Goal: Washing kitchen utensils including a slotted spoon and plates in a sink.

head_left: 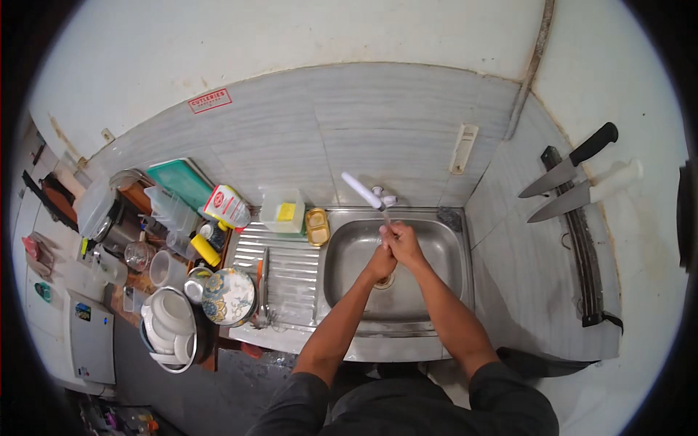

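Both hands meet under the tap [361, 190], over the steel sink [342, 291]. A thin stream of water [386, 216] falls from the white spout onto them. My right hand [407, 244] is closed over my left hand [381, 263], fingers bent and pressed against it. The fingers of my left hand are mostly hidden in this clasp, so their pose cannot be made out. No tool or dish shows between the hands. Below them, the drain [385, 282] is partly covered by my wrists.
Left of the sink, a ribbed drainboard [291, 283] bears a long knife [263, 276], a gold tray [317, 227] and a clear tub [273, 209] with a yellow sponge [286, 211]. Farther left stand a patterned plate [231, 296] and white bowls [171, 312]. Two knives [560, 202] hang on the right wall.
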`<action>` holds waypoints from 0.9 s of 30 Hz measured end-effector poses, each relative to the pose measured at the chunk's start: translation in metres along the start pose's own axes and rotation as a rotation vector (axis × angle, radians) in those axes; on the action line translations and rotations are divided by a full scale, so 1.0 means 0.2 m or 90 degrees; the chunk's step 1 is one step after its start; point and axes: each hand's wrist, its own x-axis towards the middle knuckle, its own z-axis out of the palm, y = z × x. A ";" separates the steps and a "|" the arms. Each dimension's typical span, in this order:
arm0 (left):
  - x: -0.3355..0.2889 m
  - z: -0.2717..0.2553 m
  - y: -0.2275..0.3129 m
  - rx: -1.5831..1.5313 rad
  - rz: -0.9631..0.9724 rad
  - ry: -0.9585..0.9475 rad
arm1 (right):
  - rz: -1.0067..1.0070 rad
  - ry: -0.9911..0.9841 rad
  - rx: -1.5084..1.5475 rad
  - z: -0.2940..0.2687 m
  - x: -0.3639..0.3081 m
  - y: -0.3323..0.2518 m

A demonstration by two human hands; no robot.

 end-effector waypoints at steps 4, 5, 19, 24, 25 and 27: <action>0.10 0.07 -0.05 -0.065 0.232 0.114 | -0.196 0.060 -0.105 -0.06 -0.05 -0.11; 0.12 0.07 0.04 -0.093 0.167 0.087 | -0.226 0.061 -0.144 -0.16 -0.07 -0.09; -0.02 -0.07 0.13 -0.155 0.023 0.106 | -0.054 0.088 -0.142 -0.16 0.33 0.45; -0.31 -0.14 0.15 -0.154 -0.061 0.090 | 0.104 0.011 -0.223 -0.22 0.62 0.43; -0.36 -0.17 0.11 -0.134 -0.050 0.097 | 0.105 -0.003 -0.216 -0.18 0.66 0.40; -0.41 -0.19 0.08 0.001 0.021 0.159 | 0.155 0.165 -0.157 -0.15 0.67 0.40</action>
